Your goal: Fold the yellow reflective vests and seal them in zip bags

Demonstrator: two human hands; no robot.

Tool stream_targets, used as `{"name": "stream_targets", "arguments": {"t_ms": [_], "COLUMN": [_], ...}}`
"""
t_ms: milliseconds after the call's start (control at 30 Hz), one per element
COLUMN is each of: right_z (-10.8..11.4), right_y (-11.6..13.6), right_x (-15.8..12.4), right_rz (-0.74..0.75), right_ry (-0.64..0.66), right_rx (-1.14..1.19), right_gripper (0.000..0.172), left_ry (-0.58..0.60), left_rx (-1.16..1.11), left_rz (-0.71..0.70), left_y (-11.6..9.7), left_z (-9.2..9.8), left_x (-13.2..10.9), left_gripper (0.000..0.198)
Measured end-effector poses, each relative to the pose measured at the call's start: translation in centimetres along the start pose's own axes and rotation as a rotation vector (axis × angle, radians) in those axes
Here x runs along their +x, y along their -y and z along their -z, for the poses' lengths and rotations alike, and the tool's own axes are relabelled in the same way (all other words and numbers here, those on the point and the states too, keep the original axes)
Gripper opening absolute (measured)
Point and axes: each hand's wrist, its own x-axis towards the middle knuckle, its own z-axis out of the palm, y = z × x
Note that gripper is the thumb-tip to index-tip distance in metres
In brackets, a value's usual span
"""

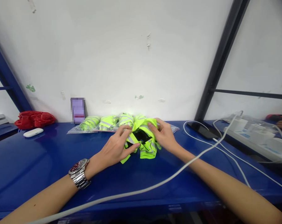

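Note:
A small fluorescent yellow-green reflective vest (148,151) with silver stripes is bunched up over the blue table. My left hand (119,144) grips its left side, thumb in front and fingers behind. On the upper right, my right hand (163,133) pinches the fabric between thumb and fingers. Between the hands the cloth gapes, showing something black inside that I cannot make out. Just behind lie several clear plastic bags with folded yellow-green vests (106,122) in them, partly hidden by my hands.
A white cable (141,190) crosses in front of my right forearm. To the right are a black phone (203,130) and a white power strip (267,146). Leftward lie a white case (33,133) and a red plastic bag (35,119). A blurred upright phone-like object (78,110) leans against the wall.

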Motion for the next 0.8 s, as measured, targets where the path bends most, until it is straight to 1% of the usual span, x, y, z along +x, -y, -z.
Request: {"name": "stream_targets", "arguments": {"t_ms": [100, 167, 233, 300, 367, 400, 433, 467, 500, 533, 567, 600, 633, 700, 733, 767, 800], "right_z": [0.6, 0.9, 0.9, 1.0, 1.1, 1.3, 1.6, 1.9, 2.2, 2.5, 2.7, 2.8, 2.7, 2.4, 2.0, 1.7, 1.3], "right_y": [-0.6, -1.1, -1.6, -2.2, -2.9, -3.2, -3.4, -3.4, -3.2, -2.8, -2.1, -1.4, -0.5, 1.2, 1.9, 2.4, 2.7], "right_x": [0.6, 1.0, 1.3, 1.5, 1.6, 1.6, 1.6, 1.6, 1.5, 1.4, 1.2, 1.0, 0.8, 0.2, 0.0, -0.3, -0.5], "right_rz": [-0.122, -0.211, -0.295, -0.363, -0.418, -0.423, -0.399, -0.341, -0.248, -0.121, 0.024, 0.175, 0.322, 0.546, 0.632, 0.681, 0.701], "right_ry": [-0.188, -0.258, -0.258, -0.217, -0.201, -0.221, -0.256, -0.295, -0.325, -0.327, -0.298, -0.239, -0.159, 0.092, 0.229, 0.334, 0.411], "right_rx": [0.068, 0.162, 0.239, 0.272, 0.21, 0.135, 0.042, -0.054, -0.137, -0.197, -0.233, -0.262, -0.296, -0.388, -0.451, -0.511, -0.565], "right_gripper": [0.045, 0.047, 0.046, 0.041, 0.03, 0.027, 0.03, 0.037, 0.04, 0.038, 0.032, 0.026, 0.022, 0.027, 0.03, 0.03, 0.029], "left_ry": [0.045, 0.062, 0.05, 0.045, 0.07, 0.092, 0.116, 0.137, 0.153, 0.161, 0.163, 0.161, 0.159, 0.159, 0.157, 0.147, 0.13], "left_rx": [0.05, 0.065, 0.032, -0.03, -0.094, -0.114, -0.121, -0.118, -0.106, -0.091, -0.075, -0.064, -0.058, -0.059, -0.063, -0.063, -0.056], "left_rz": [-0.114, -0.127, -0.099, -0.072, -0.05, -0.045, -0.043, -0.046, -0.053, -0.061, -0.069, -0.078, -0.087, -0.109, -0.125, -0.141, -0.158], "left_y": [0.2, 0.1, 0.0, -0.1, -0.1, 0.0, 0.1, 0.2, 0.3, 0.3, 0.4, 0.3, 0.3, 0.0, -0.1, -0.2, -0.3], "left_z": [0.2, 0.3, 0.5, 0.6, 0.6, 0.6, 0.7, 0.7, 0.7, 0.7, 0.7, 0.7, 0.7, 0.6, 0.7, 0.7, 0.7], "left_x": [-0.3, -0.4, -0.3, -0.3, -0.2, -0.2, -0.3, -0.3, -0.3, -0.4, -0.4, -0.4, -0.4, -0.4, -0.4, -0.3, -0.3], "left_gripper": [0.014, 0.01, 0.009, 0.009, 0.015, 0.019, 0.023, 0.026, 0.028, 0.029, 0.028, 0.027, 0.027, 0.03, 0.031, 0.033, 0.033]}}
